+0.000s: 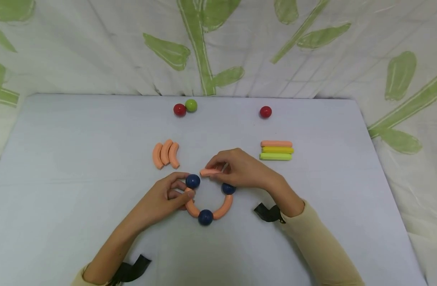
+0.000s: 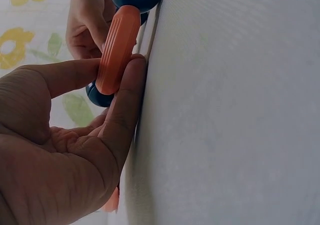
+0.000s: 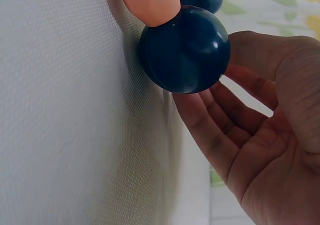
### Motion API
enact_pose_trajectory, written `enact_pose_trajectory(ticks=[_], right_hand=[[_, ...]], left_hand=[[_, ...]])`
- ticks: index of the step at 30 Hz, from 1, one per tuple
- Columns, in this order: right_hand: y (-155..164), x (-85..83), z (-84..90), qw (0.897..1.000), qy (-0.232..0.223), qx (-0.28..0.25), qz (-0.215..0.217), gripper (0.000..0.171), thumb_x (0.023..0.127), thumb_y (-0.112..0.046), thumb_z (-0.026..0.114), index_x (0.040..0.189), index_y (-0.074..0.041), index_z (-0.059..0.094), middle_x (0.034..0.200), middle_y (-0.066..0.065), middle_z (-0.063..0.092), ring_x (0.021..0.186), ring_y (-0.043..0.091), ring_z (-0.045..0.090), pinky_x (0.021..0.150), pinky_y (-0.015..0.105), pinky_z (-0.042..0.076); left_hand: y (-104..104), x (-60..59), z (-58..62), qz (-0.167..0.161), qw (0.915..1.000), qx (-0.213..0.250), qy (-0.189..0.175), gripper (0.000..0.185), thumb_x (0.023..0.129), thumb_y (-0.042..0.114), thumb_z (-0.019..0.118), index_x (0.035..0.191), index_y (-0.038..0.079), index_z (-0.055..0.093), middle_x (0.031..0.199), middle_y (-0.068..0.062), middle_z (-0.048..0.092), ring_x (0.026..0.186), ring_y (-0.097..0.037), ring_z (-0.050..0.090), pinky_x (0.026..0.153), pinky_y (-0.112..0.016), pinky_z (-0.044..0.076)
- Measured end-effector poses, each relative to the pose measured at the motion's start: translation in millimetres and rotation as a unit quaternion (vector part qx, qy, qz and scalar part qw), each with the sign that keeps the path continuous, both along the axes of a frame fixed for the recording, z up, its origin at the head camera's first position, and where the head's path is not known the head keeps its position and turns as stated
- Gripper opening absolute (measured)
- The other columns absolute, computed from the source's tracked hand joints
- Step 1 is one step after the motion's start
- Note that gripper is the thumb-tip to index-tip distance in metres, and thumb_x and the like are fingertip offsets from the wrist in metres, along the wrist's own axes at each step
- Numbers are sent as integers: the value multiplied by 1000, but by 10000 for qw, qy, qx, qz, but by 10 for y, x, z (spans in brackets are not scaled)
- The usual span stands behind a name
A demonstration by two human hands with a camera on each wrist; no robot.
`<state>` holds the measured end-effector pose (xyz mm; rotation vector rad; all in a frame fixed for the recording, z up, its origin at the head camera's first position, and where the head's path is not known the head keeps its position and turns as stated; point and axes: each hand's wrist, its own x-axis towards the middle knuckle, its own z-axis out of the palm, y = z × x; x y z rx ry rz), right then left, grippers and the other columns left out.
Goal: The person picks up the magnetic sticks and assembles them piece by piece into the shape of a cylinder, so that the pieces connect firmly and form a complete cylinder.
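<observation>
On the table, two curved orange rods and three dark blue balls form a U. My left hand (image 1: 166,196) pinches the left curved rod (image 1: 191,209) between thumb and fingers; its ribbed side (image 2: 119,47) faces the left wrist view. Fingertips of that hand lie beside the upper left ball (image 1: 193,181). My right hand (image 1: 241,169) holds another orange rod (image 1: 207,172) above the U's opening, partly hidden by the fingers. Under that hand is the right ball (image 1: 228,188), large in the right wrist view. The bottom ball (image 1: 205,217) joins the left rod to the right curved rod (image 1: 224,208).
Several loose pieces lie beyond my hands: three curved orange rods (image 1: 165,154) at left, and orange, yellow and lime straight rods (image 1: 276,150) at right. Farther back are a red ball (image 1: 179,110) against a green ball (image 1: 191,105), and another red ball (image 1: 266,112).
</observation>
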<state>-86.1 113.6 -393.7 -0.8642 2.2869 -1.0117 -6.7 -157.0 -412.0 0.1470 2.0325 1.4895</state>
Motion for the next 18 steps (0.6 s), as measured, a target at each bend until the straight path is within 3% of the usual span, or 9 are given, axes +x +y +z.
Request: enact_pose_trajectory(ticks=[18], right_hand=[[-17, 9, -14, 9999, -32, 103, 103, 27, 99, -21, 77, 124, -13, 76, 119, -1, 78, 92, 7, 71, 85, 25, 60]], left_hand=[[-8, 6, -29, -21, 9997, 237, 72, 53, 104, 24, 68, 149, 1, 50, 112, -17, 74, 82, -13, 76, 77, -26, 59]])
